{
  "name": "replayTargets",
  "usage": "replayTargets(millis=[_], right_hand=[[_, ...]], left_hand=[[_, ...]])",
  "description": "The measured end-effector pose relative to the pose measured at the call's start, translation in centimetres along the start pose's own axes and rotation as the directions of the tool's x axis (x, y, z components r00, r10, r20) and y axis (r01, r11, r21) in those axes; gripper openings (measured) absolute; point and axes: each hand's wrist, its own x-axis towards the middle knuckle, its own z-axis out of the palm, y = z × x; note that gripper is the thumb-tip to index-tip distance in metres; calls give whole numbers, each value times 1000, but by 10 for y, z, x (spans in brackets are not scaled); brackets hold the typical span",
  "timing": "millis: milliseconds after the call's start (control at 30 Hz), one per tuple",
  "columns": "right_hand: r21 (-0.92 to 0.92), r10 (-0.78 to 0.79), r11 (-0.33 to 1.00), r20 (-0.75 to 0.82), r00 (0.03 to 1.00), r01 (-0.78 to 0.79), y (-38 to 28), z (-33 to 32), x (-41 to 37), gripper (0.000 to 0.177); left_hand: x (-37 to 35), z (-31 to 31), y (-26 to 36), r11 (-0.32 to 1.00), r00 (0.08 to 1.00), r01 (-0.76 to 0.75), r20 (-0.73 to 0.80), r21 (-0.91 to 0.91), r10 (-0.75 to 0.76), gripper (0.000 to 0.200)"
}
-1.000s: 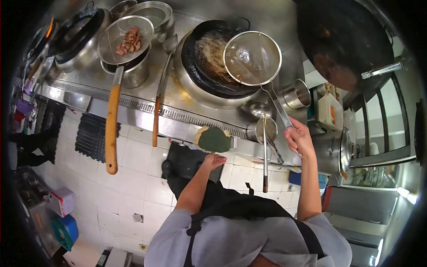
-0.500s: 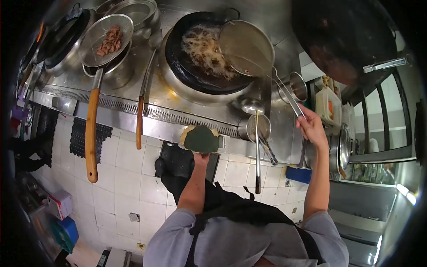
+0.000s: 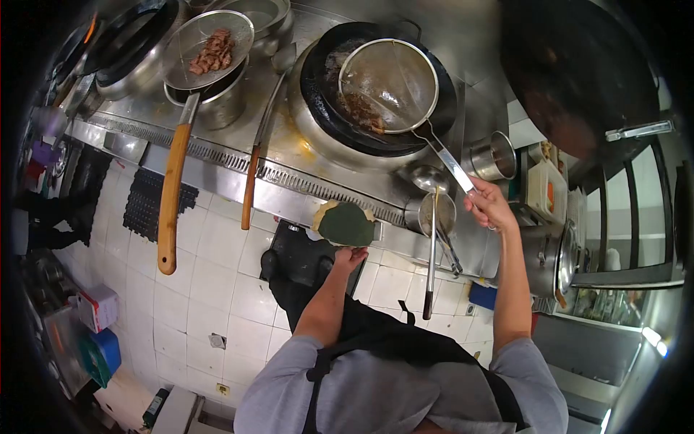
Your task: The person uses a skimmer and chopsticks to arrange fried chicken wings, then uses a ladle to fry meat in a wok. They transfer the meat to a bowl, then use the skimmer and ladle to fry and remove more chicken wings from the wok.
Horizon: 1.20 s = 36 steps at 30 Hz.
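My right hand (image 3: pixel 489 204) is closed around the metal handle of a round mesh strainer (image 3: pixel 394 79). The strainer overlaps the black wok (image 3: pixel 322 94) on the stove, its rim tilted, and brown bits of food (image 3: pixel 361 110) show at its lower left edge. At the stove's front edge, the bent fingers of my left hand (image 3: pixel 350 256) sit right under a dark green pad with a yellowish border (image 3: pixel 347 223); I cannot tell what they grip. A ladle (image 3: pixel 432 253) lies near my right hand, its bowl up on the stove.
A second strainer (image 3: pixel 177 54) with brown meat pieces (image 3: pixel 214 52) rests over a metal pot (image 3: pixel 220 112) at left, its wooden handle jutting past the stove edge. A wooden-handled spatula (image 3: pixel 251 184) lies beside it. Tongs (image 3: pixel 450 253) stand in a small pot (image 3: pixel 437 211). A large wok (image 3: pixel 578 72) looms at upper right.
My right hand has moved the strainer from the wok's right rim to over its middle. The pale foam seen in the wok earlier is gone from view. My left hand stays by the green pad.
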Motion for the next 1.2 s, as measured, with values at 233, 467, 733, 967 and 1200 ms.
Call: replayTargets(millis=[233, 467, 733, 967, 1200], right_hand=[[220, -56, 975, 56, 997, 43, 3, 51, 10, 48], [246, -133, 959, -50, 990, 141, -8, 107, -1, 45], [61, -283, 957, -28, 959, 284, -125, 193, 35, 39], [-125, -632, 761, 76, 771, 636, -292, 315, 227, 43], [-806, -849, 277, 51, 526, 524, -385, 458, 487, 37]], left_hand=[[-109, -83, 97, 642, 961, -197, 17, 741, 275, 25], [-283, -294, 221, 667, 603, -155, -465, 728, 648, 28], [-386, -350, 268, 798, 526, -113, -646, 592, 554, 19], [-360, -277, 254, 790, 682, -310, -454, 530, 573, 33], [-420, -244, 205, 800, 612, -278, -544, 532, 574, 34]])
